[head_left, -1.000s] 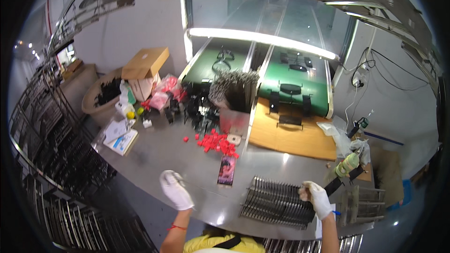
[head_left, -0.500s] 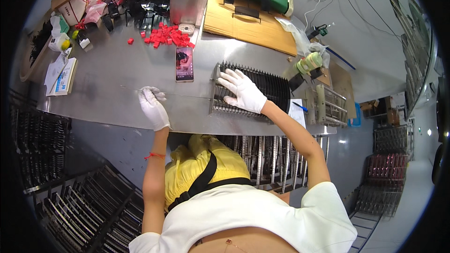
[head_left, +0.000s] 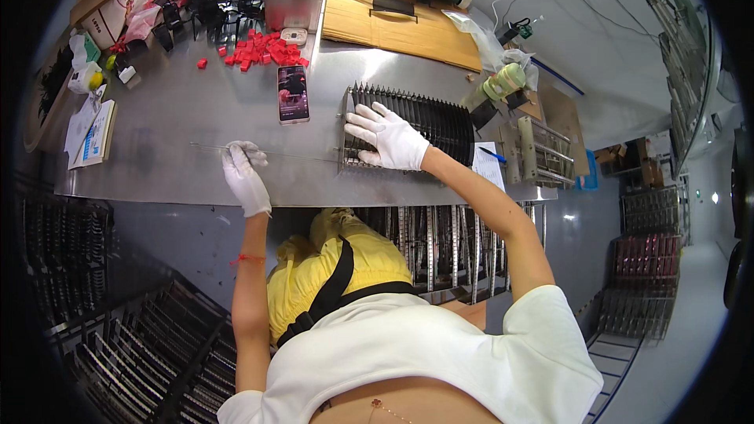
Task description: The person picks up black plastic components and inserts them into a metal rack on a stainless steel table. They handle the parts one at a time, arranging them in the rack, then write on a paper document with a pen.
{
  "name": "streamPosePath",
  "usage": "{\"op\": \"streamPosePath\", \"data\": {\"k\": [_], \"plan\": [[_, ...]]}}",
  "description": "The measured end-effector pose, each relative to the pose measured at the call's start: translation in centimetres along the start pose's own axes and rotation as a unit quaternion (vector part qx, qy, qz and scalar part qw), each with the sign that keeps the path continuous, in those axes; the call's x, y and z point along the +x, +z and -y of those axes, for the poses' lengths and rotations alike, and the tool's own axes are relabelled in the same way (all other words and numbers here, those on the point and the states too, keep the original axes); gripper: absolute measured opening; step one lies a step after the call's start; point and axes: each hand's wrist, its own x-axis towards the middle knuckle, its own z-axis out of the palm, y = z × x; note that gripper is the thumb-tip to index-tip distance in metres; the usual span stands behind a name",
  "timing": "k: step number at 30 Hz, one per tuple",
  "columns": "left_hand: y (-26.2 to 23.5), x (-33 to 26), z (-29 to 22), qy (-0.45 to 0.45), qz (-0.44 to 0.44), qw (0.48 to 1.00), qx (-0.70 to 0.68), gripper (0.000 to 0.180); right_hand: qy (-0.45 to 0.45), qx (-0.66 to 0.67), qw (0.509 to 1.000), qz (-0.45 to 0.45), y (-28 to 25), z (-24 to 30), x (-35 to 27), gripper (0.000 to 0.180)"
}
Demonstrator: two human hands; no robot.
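The thin metal rod [head_left: 208,146] lies nearly level across the front of the metal table [head_left: 181,110]; to its right we see the rack of dark pieces [head_left: 440,122], slim blades standing in a close row; the left hand [head_left: 245,179], in a white glove, has its fingers closed on the rod, while the right hand [head_left: 393,140] rests flat with fingers spread over the left part of the rack, gripping nothing that we can see. From here, we judge, the rod could bend or snag if the pull or push ran out of line with the rack; the rack could slide or tip if the flat palm pressed unevenly; and a slack pinch (gloves can be slippery on thin metal) might let the rod slip. As for the grip, the rod passes through the left fingers, a short end jutting out to their left and a longer stretch running right towards the rack's near left corner; whether it enters the rack there we cannot tell. Farther out, the phone [head_left: 294,96] lies beyond and between the two hands, with the red pieces [head_left: 263,51] behind it; a blue pen [head_left: 492,155] lies right of the right hand; the notebook [head_left: 93,137] sits well left of the left hand.
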Motion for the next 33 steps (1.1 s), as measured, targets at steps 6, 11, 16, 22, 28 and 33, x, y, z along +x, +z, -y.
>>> {"op": "streamPosePath", "data": {"k": [6,11,16,22,28,33], "plan": [[1.6,-0.5,5.0,-0.211,-0.071,0.974,0.027,0.021,0.009,0.005,1.000,-0.004,0.0,0.3,0.1,0.061],[4.1,-3.6,7.2,-0.272,0.040,0.960,0.050,0.018,-0.001,0.004,1.000,-0.004,0.0,0.0,-0.1,0.061],[2.7,-1.2,5.2,-0.354,0.017,0.927,-0.126,0.021,0.001,0.009,1.000,-0.024,0.5,0.0,-0.1,0.059],[6.3,-6.4,8.0,-0.379,0.162,0.911,0.003,0.019,-0.010,0.011,1.000,-0.016,-0.7,-0.5,-1.3,0.062],[2.3,-1.9,8.0,-0.295,0.038,0.955,0.026,0.027,0.115,-0.094,0.985,0.086,-3.1,-4.1,-9.9,0.063],[6.2,-6.2,9.6,-0.360,0.193,0.912,0.043,0.027,0.125,-0.034,0.992,-0.004,-0.5,-4.6,-12.1,0.060]]}}
